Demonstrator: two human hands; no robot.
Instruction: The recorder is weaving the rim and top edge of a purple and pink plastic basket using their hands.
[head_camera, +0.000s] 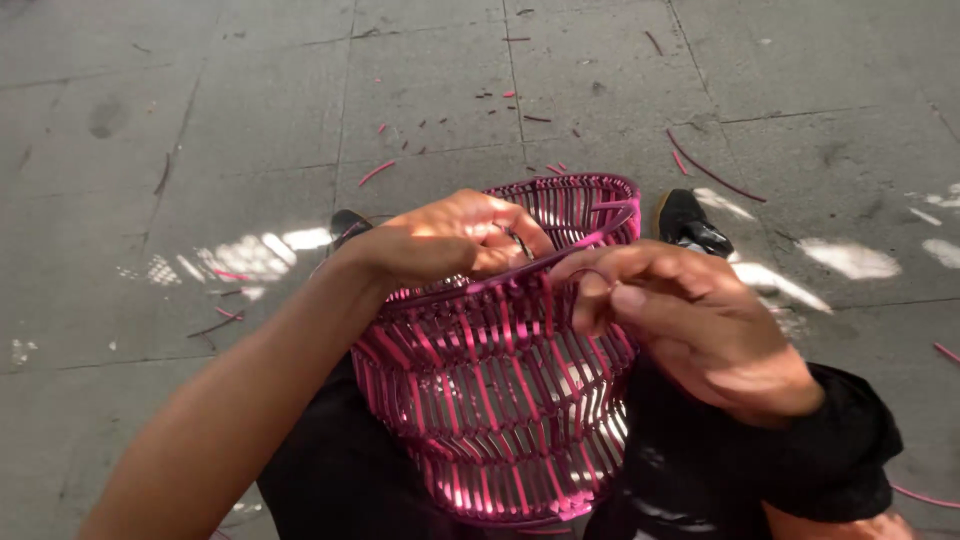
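Magenta woven basket (500, 400) lies tilted on the person's lap, mouth facing far, base toward the near edge; walls look complete, with upright ribs crossed by several horizontal bands from base to mouth; judged mostly done, the rim being what remains; a loose strand (560, 258) runs along the near rim and sticks out toward the far right, not yet tucked in.

Left hand (455, 240) rests on the near-left rim, fingers curled shut over the rim and strand; right hand (690, 310) just beside it on the right, its grip pinched together on the same strand where a small loop shows.

Material reads as flat, glossy plastic or cane strip, stiff enough to hold an open lattice; sunlight shines through the gaps; shape barrel-like, widening at mid-height.

Grey concrete floor (250, 120), slab joints visible, littered with short magenta offcuts (375, 172) far and left; two black shoes (690, 220) beyond the basket; black trousers beneath it.
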